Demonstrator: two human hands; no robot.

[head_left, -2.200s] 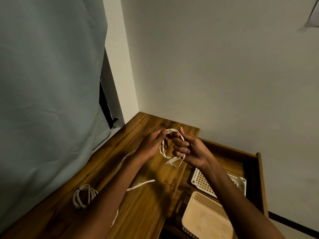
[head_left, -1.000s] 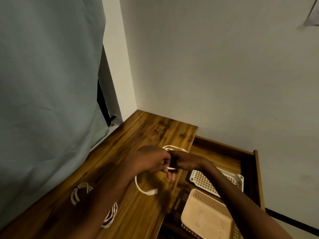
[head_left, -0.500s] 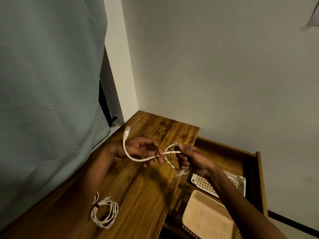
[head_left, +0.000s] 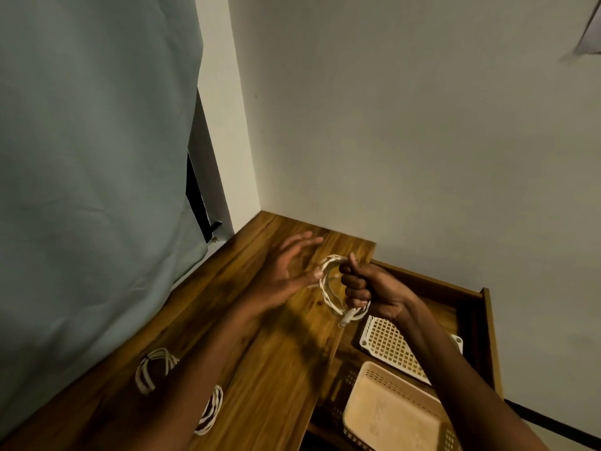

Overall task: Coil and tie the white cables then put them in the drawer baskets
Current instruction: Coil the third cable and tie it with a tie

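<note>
Right hand: The right hand (head_left: 374, 288) was curled in a fist round a white cable (head_left: 328, 289). The thumb stuck up at the top of the loop.

Left hand: The left hand (head_left: 286, 271) was spread wide, fingers straight and apart. Its thumb tip touched the left side of the loop. It gripped nothing.

White cable: The cable was wound into a small ring. It was held up in the air, just above the right edge of the counter (head_left: 276, 369). A short end with a plug hung down under the right fist.

Other cables: Two more coiled cables lay on the counter, near the person. One coil (head_left: 153, 369) sat left of the left arm. The other coil (head_left: 211, 408) peeked out from under that arm.

Drawer: A wooden drawer (head_left: 487, 320) stood pulled out, right beside the counter and lower than it.

Baskets: A white basket (head_left: 387, 349) with a grid of holes lay in the drawer, under the right wrist. A tan basket (head_left: 390, 415) sat nearer to the person. A dark basket (head_left: 341, 379) showed at its left side.

Room: A pale curtain (head_left: 91, 190) hung on the left. A plain wall (head_left: 406, 141) stood behind the counter.
</note>
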